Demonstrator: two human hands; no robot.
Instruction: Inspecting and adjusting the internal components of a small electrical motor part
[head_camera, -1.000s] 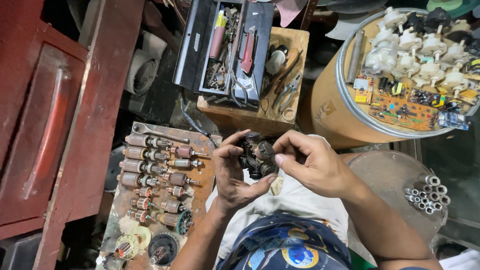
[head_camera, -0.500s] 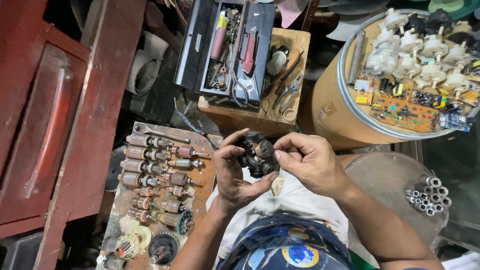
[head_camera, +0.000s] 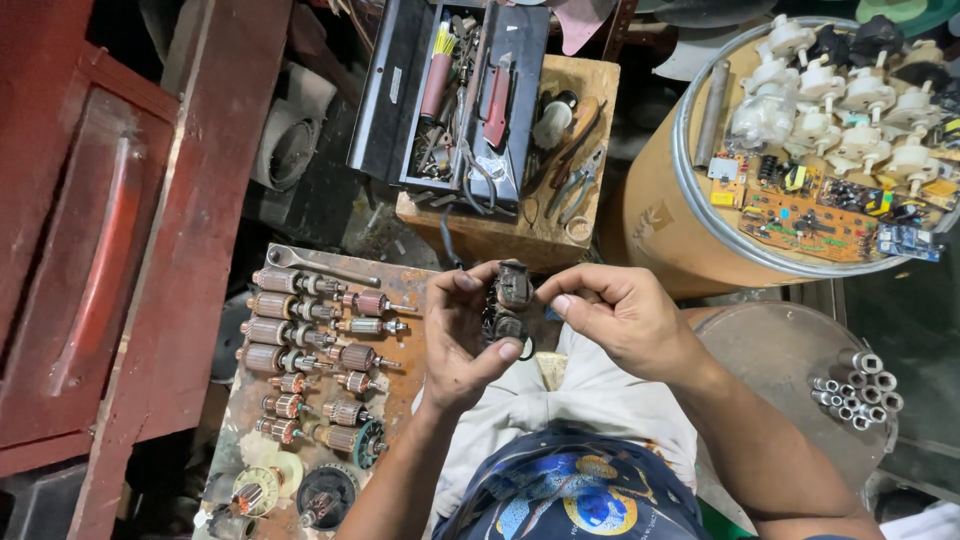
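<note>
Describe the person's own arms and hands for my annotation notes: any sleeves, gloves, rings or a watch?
Both arms are bare from the elbow down, with no sleeves in view. The left hand and right hand wear no gloves, and no rings, watch or wristband show. Nearer the body the person wears a blue printed shirt and light shorts. The fingernails are too small to judge.

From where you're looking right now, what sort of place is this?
Most likely a small repair workshop for electric motors or appliances. Rows of motor armatures lie on a rusty board, an open toolbox sits on a wooden block, and circuit boards rest on a drum. Both hands hold a small dark motor part.
</note>
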